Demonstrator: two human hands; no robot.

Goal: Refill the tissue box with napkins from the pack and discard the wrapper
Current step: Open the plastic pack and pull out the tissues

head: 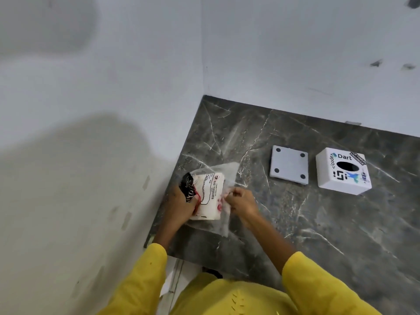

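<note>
Fingers of the right hand (242, 201) bunch together and pinch the loose clear plastic at the open side of the napkin pack (208, 196), while the left hand (181, 204) wraps around the pack's dark printed end, thumb on top and fingers closed on it. The pack lies near the left edge of the dark marble counter (318, 223), with clear wrapper (227, 176) fanning out toward the wall and toward the person.

To my eye the step in hand is opening the pack to free the napkins. It looks best done by holding the pack steady with the left hand and drawing the film away along the counter with the right, not upward, so the stack slides out square and does not fan apart. A pinch close to the napkins should give more control than one at the flimsy edge.

Both forearms in yellow sleeves (318, 276) reach forward and converge on the pack; the right wrist bends inward, knuckles up. The white tissue box (343, 171), its oval slot facing up, sits well apart to the right, with its flat base plate (289, 164) just beside it, four dark pads showing.
</note>
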